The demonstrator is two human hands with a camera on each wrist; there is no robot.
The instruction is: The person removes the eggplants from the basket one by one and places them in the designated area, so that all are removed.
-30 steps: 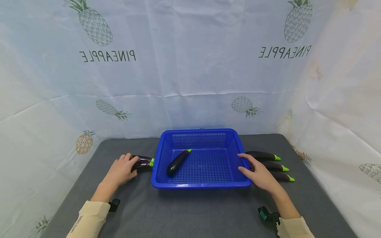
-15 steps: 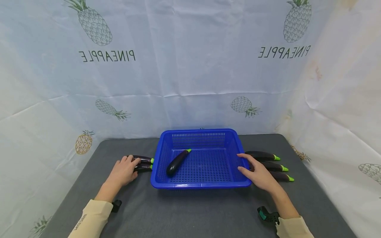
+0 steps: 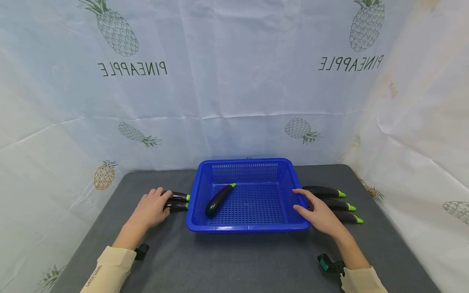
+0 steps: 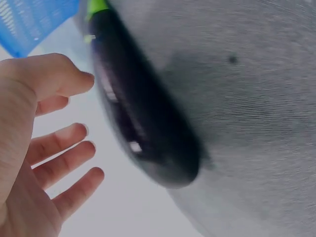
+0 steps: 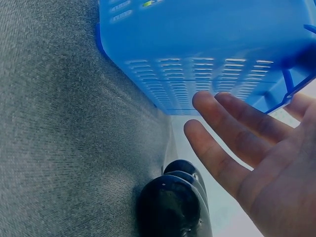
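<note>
My left hand [image 3: 150, 208] reaches over the round ends of two dark purple eggplants, a far one [image 3: 178, 195] and a near one [image 3: 177, 206], lying left of the blue basket [image 3: 247, 228]. In the left wrist view its fingers are spread and loosely bent, with a gap between them and the glossy eggplant [image 4: 143, 103]. At the basket's right rim is my right hand [image 3: 318, 212], thumb and forefinger over the edge, other fingers [image 5: 237, 133] along the outer wall. Another eggplant [image 3: 219, 200] lies slanted inside the basket.
Three more eggplants lie to the right of the basket: a far one [image 3: 322, 191], a middle one [image 3: 338, 204] and a near one [image 3: 346, 217], partly hidden by the right hand. A grey cloth [image 3: 234, 262] covers the table. Behind it hangs a pineapple-print curtain [image 3: 234, 81].
The near left eggplant has moved toward me, parting from the far one. My left hand has let go of it and shifted slightly. The right hand and basket stay put.
</note>
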